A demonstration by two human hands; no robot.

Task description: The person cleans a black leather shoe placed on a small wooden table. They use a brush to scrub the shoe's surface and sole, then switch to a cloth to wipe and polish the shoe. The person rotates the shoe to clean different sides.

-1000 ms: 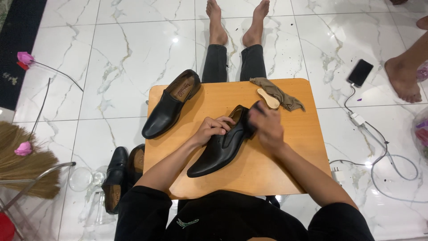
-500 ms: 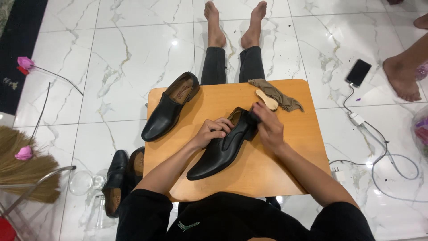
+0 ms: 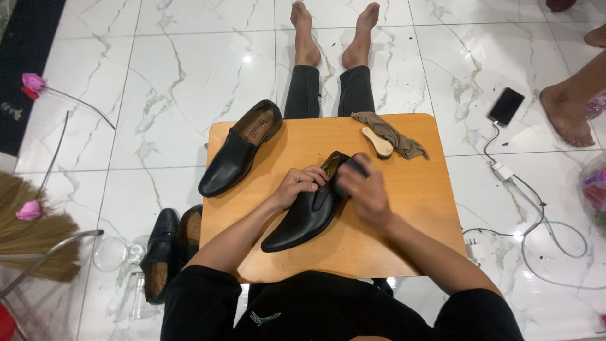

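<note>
Shoe (image 3: 303, 218) black, glossy, pointed; both hands gripping heel.

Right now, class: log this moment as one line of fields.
left hand: steadies black shoe | right hand: at shoe's heel, grip unclear | wooden table: second shoe, brush, cloth

white marble-veined tile floor (image 3: 189, 76), glossy, light glare; low wooden table (image 3: 435, 208); dark rug (image 3: 25, 63) at left.

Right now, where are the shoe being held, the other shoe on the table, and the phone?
Held shoe (image 3: 297, 222), head view, on its toe end.
Other shoe (image 3: 230, 165), head view, on its upper.
Phone (image 3: 505, 106), head view, on its dark screen.
</note>
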